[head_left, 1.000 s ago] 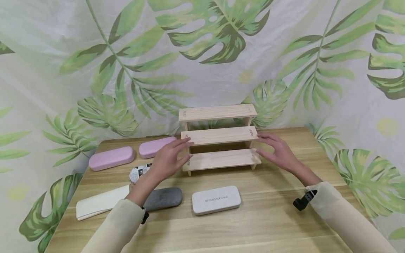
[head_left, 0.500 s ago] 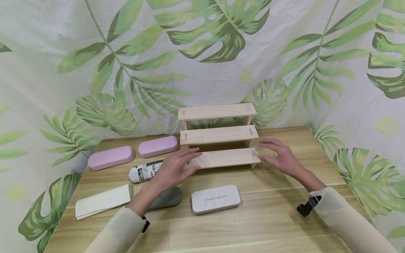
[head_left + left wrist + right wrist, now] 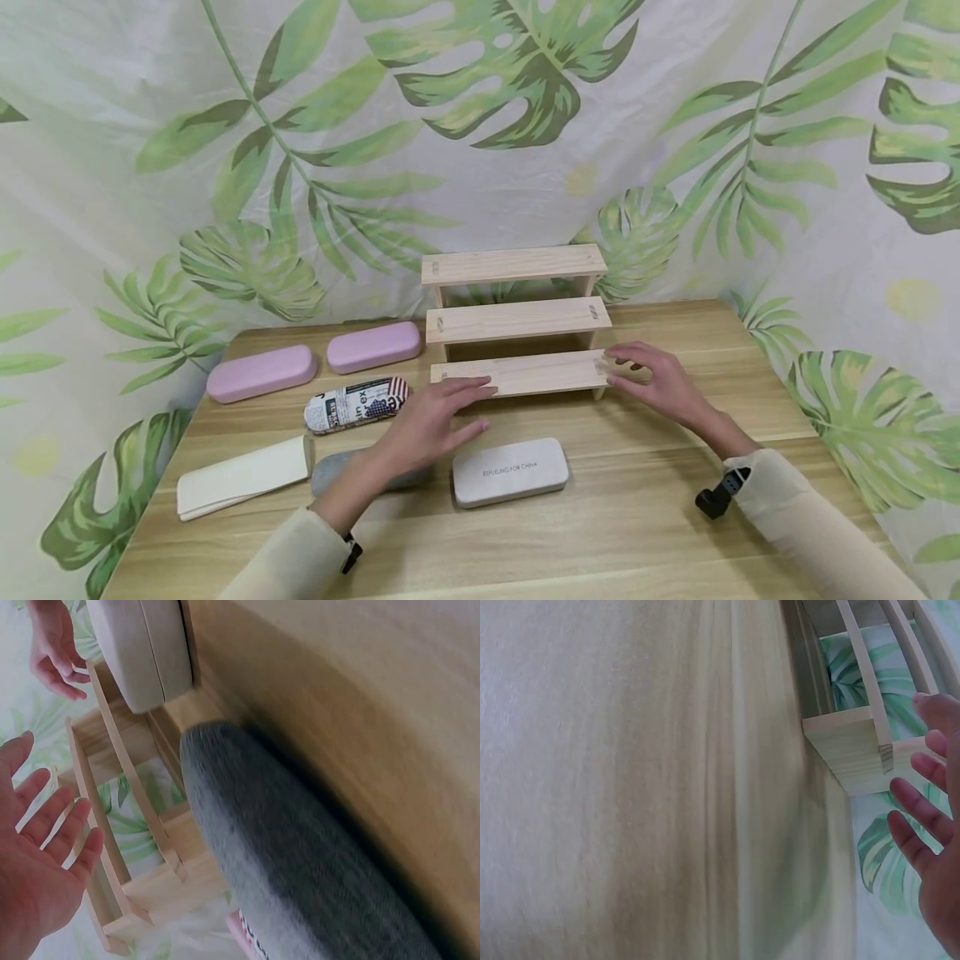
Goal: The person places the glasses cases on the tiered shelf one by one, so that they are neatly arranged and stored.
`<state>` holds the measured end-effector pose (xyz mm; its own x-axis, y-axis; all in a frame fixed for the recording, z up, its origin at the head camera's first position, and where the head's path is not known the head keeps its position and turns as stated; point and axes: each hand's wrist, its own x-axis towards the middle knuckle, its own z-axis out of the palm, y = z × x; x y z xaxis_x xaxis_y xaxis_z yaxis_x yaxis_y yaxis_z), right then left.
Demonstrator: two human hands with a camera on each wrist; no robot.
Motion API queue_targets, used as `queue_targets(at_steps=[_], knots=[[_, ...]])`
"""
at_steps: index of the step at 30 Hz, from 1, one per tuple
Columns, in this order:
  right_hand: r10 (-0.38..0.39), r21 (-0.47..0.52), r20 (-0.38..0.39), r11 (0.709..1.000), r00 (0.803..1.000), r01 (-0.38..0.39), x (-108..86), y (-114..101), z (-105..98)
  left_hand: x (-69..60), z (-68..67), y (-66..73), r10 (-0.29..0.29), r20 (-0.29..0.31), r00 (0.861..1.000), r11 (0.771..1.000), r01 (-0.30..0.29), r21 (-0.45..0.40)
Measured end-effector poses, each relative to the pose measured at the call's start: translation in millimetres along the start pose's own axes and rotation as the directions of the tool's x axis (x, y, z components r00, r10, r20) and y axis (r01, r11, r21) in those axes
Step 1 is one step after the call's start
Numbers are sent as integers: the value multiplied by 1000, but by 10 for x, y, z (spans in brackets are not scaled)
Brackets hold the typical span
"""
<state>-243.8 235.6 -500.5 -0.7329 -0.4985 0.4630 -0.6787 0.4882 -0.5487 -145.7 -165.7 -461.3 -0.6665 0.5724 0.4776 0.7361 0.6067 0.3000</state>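
A three-tier wooden stand (image 3: 517,319) is at the back middle of the table. My left hand (image 3: 425,425), fingers extended and holding nothing, hovers over the dark grey case (image 3: 337,472) and in front of the stand's lowest shelf (image 3: 536,374). The left wrist view shows that hand (image 3: 37,862) spread, with the grey case (image 3: 262,825) beside it. Close to the lowest shelf's right end is my right hand (image 3: 663,383), its fingers loosely bent and empty; whether it touches the wood I cannot tell. In the right wrist view its fingers (image 3: 922,806) are apart near the stand (image 3: 847,739).
On the left lie two pink cases (image 3: 262,373) (image 3: 374,347), a printed case (image 3: 356,405) and a folded cream cloth or pouch (image 3: 243,477). A white lettered case (image 3: 511,473) lies in front of the stand. Leaf-patterned fabric (image 3: 525,183) hangs behind the wooden table (image 3: 622,525).
My left hand has moved from the stand's middle shelf down and to the right, uncovering the printed case. My right hand has dropped from the middle shelf's end to the lowest one's.
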Motion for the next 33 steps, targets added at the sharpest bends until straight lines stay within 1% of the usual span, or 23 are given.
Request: queue_targets(at_steps=[3,7,10,13,17,19,22,24,26,28,29,31,33], knots=[[3,33,1,999,1000,-4,-9,24,29,-11,26,53,-34,47,998,999,34,-15],[9,71,1,997,1000,-10,-24,56,70,-33,76,114,-75,113,991,997,78,-22],[16,94,1,995,1000,-16,-43,81,103,-52,130,149,-82,164,983,996,88,-27],[22,116,0,993,1000,-22,-58,100,131,-69,178,178,-71,213,974,996,82,-41],[19,158,-9,987,1000,-18,-63,114,160,-83,224,218,-65,279,958,994,86,-62],[11,169,-18,986,1000,-8,-62,120,174,-90,246,236,-70,316,946,994,94,-62],[-5,149,-34,989,999,10,-59,132,194,-112,275,266,-84,360,929,992,112,-56],[-11,130,-47,991,999,17,-59,140,211,-129,299,285,-106,391,914,989,138,-54],[-3,125,-57,992,998,10,-43,65,203,-141,320,307,-126,418,900,986,162,-52],[8,150,-55,989,998,0,-23,-34,175,-148,338,324,-133,437,890,983,173,-53],[26,168,-51,986,998,-17,-15,-79,162,-149,343,332,-136,444,886,983,177,-52],[61,204,-36,978,997,-53,0,-148,141,-149,349,344,-134,448,884,983,176,-53],[89,239,-22,968,996,-81,-9,-99,159,-149,353,350,-129,442,888,984,171,-57]])
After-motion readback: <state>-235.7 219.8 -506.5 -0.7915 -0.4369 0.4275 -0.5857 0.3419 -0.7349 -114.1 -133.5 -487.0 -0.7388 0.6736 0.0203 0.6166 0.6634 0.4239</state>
